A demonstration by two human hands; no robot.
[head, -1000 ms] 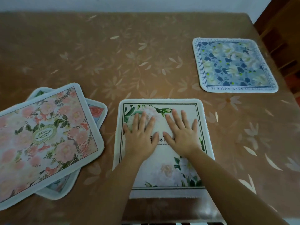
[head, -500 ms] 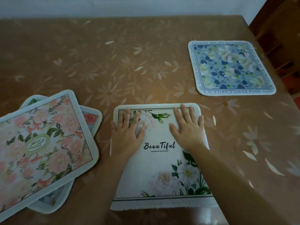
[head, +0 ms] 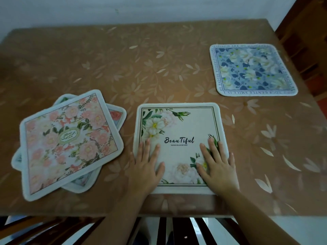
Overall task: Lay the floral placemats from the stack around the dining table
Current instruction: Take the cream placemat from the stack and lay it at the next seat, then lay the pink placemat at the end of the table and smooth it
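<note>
Hands flat on white square placemat with green-and-white blossoms and "Beautiful" lettering [head: 178,147], at 6 o'clock, near table's front edge. Left hand [head: 146,167], fingers spread, gripping nothing, presses lower-left corner, little finger off mat edge; right hand [head: 216,167], likewise spread, presses lower-right corner. Stack of pink rose-print placemats [head: 69,142], fanned askew, at 9 o'clock. Blue floral placemat with lettered border [head: 251,69] at 2 o'clock, near right edge. Glossy brown leaf-patterned tablecloth [head: 123,64] bare across 12 o'clock. Dark slatted chair back [head: 200,230] below front edge.

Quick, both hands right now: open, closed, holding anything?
Left hand: open, flat on the "Beautiful" placemat, gripping nothing.
Right hand: open, flat on the same placemat, gripping nothing.
</note>
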